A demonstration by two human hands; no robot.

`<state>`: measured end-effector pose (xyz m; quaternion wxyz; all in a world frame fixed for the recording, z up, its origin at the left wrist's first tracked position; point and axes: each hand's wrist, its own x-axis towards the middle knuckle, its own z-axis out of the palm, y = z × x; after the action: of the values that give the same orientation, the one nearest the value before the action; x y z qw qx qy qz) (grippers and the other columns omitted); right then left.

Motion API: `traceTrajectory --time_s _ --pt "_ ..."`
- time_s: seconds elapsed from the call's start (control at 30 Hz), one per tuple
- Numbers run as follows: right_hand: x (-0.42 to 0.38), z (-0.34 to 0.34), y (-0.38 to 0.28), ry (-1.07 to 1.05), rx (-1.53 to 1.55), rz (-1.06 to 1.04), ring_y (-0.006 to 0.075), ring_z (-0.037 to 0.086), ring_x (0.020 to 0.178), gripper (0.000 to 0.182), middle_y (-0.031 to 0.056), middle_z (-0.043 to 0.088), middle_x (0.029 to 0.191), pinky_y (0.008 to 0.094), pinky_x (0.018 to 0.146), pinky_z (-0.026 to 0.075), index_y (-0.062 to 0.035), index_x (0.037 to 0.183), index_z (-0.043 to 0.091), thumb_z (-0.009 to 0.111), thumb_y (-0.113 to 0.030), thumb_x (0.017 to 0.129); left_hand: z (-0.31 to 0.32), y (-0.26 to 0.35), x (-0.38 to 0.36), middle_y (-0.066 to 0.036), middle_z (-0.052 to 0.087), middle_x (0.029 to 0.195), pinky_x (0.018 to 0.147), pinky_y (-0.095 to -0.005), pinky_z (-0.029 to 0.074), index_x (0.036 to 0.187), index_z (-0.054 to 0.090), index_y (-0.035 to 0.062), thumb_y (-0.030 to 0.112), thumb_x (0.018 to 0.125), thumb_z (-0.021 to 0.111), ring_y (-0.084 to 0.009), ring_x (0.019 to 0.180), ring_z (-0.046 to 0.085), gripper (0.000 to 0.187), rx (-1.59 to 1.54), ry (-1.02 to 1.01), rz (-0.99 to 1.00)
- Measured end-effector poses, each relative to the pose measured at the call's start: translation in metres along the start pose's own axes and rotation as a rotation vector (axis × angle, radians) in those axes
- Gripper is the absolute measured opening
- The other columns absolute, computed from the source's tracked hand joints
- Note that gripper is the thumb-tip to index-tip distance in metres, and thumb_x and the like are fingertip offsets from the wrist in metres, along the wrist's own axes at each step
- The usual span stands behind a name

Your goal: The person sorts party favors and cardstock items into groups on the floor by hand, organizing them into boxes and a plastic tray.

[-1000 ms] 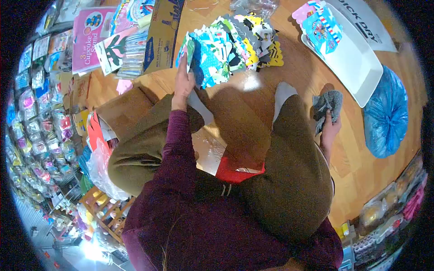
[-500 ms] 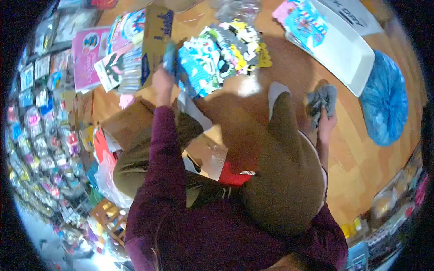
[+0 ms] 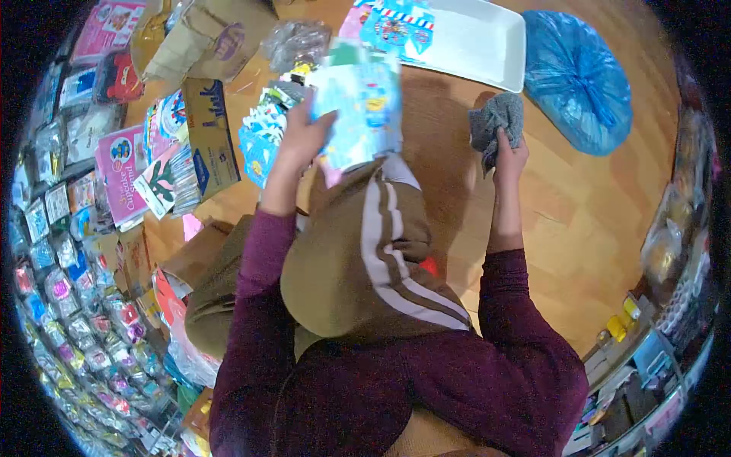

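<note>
My left hand is closed on the left edge of a light blue printed packet, which is blurred and held up over the floor near my foot. Behind and left of it lies a pile of blue and white printed cut-out pieces, partly covered by the packet and my hand. My right hand grips a bunched grey cloth above the wooden floor on the right, below the white tray. Another light blue printed sheet lies at the tray's left end.
A tied blue plastic bag sits right of the tray. On the left stand an upright cardboard box, a pink cupcake pack and a larger open carton. Shelves of small packaged goods line the left side.
My left hand has brought the light blue packet rightward from beside the cardboard box, turning its face into view. My right hand still holds the cloth. My legs have shifted and the view has turned right.
</note>
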<state>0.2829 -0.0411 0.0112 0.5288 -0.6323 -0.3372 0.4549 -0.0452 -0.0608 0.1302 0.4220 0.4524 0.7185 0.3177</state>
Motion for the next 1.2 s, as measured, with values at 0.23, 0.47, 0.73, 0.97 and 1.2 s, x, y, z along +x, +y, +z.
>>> traceTrajectory --time_s 0.23,0.47,0.73,0.97,1.2 --pt "-0.009 -0.011 0.017 0.000 -0.054 0.063 0.0087 0.050 0.069 0.020 0.0019 0.057 0.080 0.0225 0.061 0.041 0.0008 0.093 0.057 0.058 -0.013 0.079 0.121 0.001 0.053 -0.011 0.059 0.082 0.066 -0.0296 0.045 0.108 0.048 -0.0042 0.011 0.073 0.059 -0.0161 0.071 0.055 0.039 0.033 -0.434 0.136" --pt "0.013 -0.003 0.079 -0.162 -0.196 0.127 0.0100 0.051 0.069 0.023 0.0029 0.058 0.078 0.0250 0.064 0.042 0.0006 0.096 0.055 0.054 -0.017 0.081 0.181 -0.034 0.056 -0.013 0.049 0.112 0.087 -0.0327 0.039 0.121 0.033 -0.0015 0.018 0.074 0.063 -0.0199 0.100 0.048 0.059 -0.231 -0.677 0.105" --pt "0.023 0.000 0.052 -0.231 -0.116 0.261 0.0115 0.051 0.081 0.033 0.0058 0.057 0.092 0.0257 0.072 0.042 0.0021 0.106 0.051 0.050 -0.022 0.085 0.200 -0.011 0.048 -0.022 0.043 0.118 0.089 -0.0318 0.037 0.127 0.025 -0.0067 0.032 0.070 0.067 -0.0252 0.105 0.046 0.081 -0.232 -0.701 0.022" --pt "0.006 -0.009 0.013 -0.246 0.228 0.337 0.0132 0.052 0.086 0.038 0.0086 0.056 0.097 0.0266 0.077 0.042 0.0020 0.110 0.048 0.050 -0.027 0.085 0.246 -0.032 0.052 -0.019 0.048 0.108 0.069 -0.0338 0.047 0.127 0.021 -0.0032 0.031 0.066 0.072 -0.0207 0.093 0.052 0.087 -0.444 -0.830 -0.108" --pt "0.020 -0.008 0.012 -0.362 -0.060 0.339 0.0132 0.054 0.083 0.037 0.0089 0.058 0.094 0.0259 0.073 0.044 0.0014 0.109 0.048 0.059 -0.019 0.080 0.239 -0.035 0.057 -0.018 0.050 0.107 0.073 -0.0354 0.046 0.125 0.024 -0.0014 0.031 0.065 0.072 -0.0224 0.091 0.051 0.084 -0.382 -0.805 0.019"
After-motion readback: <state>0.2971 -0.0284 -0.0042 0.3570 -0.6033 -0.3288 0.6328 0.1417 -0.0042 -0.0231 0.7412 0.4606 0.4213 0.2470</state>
